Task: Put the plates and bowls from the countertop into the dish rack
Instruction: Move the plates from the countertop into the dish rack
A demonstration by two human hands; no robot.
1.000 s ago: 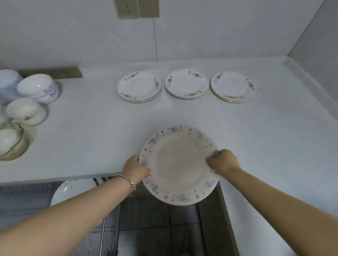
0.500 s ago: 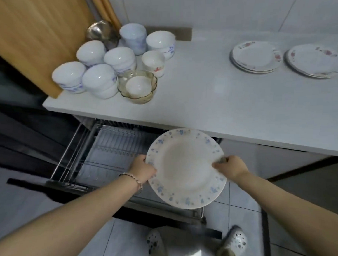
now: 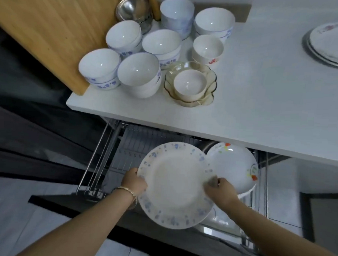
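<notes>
Both hands hold a large white plate with a blue-flower rim (image 3: 174, 185) over the pulled-out wire dish rack (image 3: 109, 156) below the countertop. My left hand (image 3: 133, 181) grips its left edge and my right hand (image 3: 218, 189) grips its right edge. A white plate with orange and green marks (image 3: 234, 166) stands in the rack just to the right, partly behind the held plate. On the white countertop (image 3: 261, 104), several white bowls (image 3: 139, 73) cluster at the left, and a small bowl sits in an amber glass dish (image 3: 190, 84).
A stack of flowered plates (image 3: 329, 44) lies at the countertop's far right edge of view. A steel bowl (image 3: 134, 8) sits at the back beside a wooden panel (image 3: 49, 28). The rack's dark drawer front (image 3: 69, 205) juts out over the tiled floor.
The blue-flowered plate has come off the countertop and down over the rack, held by both hands. My view has swung left and down, which brings the bowls and the racked plate into sight.
</notes>
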